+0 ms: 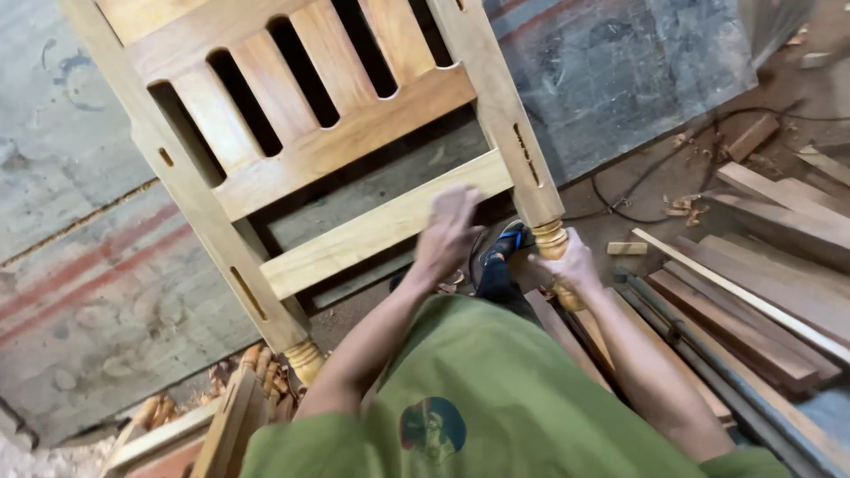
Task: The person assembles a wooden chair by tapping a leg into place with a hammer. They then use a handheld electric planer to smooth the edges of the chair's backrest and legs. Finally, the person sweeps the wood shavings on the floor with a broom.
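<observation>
A light wooden slatted frame (pixel 354 133), like a bed headboard, leans against a grey wall in front of me. It has two posts with turned feet. My right hand (pixel 567 263) grips the turned foot (pixel 551 239) of the right post. Blurred by motion, my left hand (pixel 449 232) lies flat with fingers together on the lower rail (pixel 354 239) of the frame. The left post ends in another turned foot (pixel 304 358) near the floor. My green shirt fills the bottom of the view.
Several wooden planks (pixel 761 292) lie stacked on the dusty floor at the right. A black cable (pixel 655 168) loops across the floor behind them. Turned wooden legs and boards (pixel 221 407) are piled at the lower left. A blue and black sandal (pixel 505 243) shows below the rail.
</observation>
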